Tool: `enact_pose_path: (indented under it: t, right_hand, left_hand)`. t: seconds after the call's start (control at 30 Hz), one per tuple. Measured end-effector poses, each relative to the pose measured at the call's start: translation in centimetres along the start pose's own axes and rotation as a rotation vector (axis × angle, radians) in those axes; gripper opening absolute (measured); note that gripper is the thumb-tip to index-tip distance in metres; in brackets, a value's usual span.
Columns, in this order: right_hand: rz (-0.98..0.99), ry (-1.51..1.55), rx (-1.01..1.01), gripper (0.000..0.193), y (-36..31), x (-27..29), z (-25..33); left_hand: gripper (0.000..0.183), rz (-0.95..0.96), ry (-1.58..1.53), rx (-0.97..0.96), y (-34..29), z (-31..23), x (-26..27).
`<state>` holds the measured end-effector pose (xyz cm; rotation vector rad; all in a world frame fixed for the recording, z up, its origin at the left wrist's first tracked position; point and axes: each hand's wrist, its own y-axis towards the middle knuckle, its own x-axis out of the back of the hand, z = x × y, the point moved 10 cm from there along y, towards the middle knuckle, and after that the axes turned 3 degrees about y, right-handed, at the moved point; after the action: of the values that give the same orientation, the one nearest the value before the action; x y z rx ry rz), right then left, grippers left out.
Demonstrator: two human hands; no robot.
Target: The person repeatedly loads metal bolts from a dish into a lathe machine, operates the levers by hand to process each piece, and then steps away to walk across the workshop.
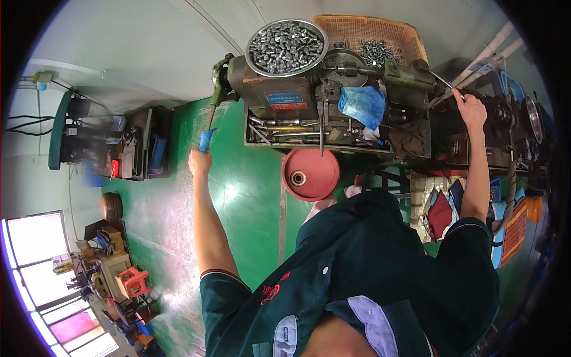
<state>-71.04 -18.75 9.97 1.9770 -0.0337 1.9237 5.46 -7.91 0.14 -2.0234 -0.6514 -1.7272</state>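
Observation:
My left hand [200, 162] is closed round the blue-wrapped lever handle [206, 140] on the left end of a small green bench lathe [279, 95]. With my right arm stretched out, my right hand [471, 110] grips a thin metal lever [441, 78] at the machine's right end. A steel bowl [248, 58] heaped with small metal parts sits on top of the headstock. Behind the spindle, an orange plastic basket [357, 25] holds more small metal pieces. A blue cloth [363, 106] hangs over the front of the machine.
Tools and rods lie in the tray [285, 144] under the lathe. A red round drum [310, 190] stands on the green floor before me. Another machine [505, 119] is at the right. At the left are a workbench [140, 143] and a red stool [134, 281].

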Motion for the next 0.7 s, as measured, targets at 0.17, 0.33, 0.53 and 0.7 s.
enact_pose_path:
  t: [0.17,0.33,0.53,0.7]
  right_hand:
    - [0.041,-0.018,-0.046,0.064,-0.2,-0.3,0.1]
    - [0.056,-0.029,-0.075,0.064,-0.3,-0.4,-0.1]
    - [0.108,-0.032,-0.076,0.064,0.0,-1.8,-0.2]
    - [-0.063,-0.106,-0.005,0.052,1.3,-0.4,0.5]
  left_hand:
    - [0.017,0.0,0.009,0.01,0.1,0.1,0.0]
    - [0.017,0.012,-0.023,-0.009,0.5,0.4,-0.6]
    - [0.015,-0.011,-0.018,-0.01,0.4,0.7,-0.6]
    - [0.015,-0.009,-0.038,0.0,0.1,0.6,-0.2]
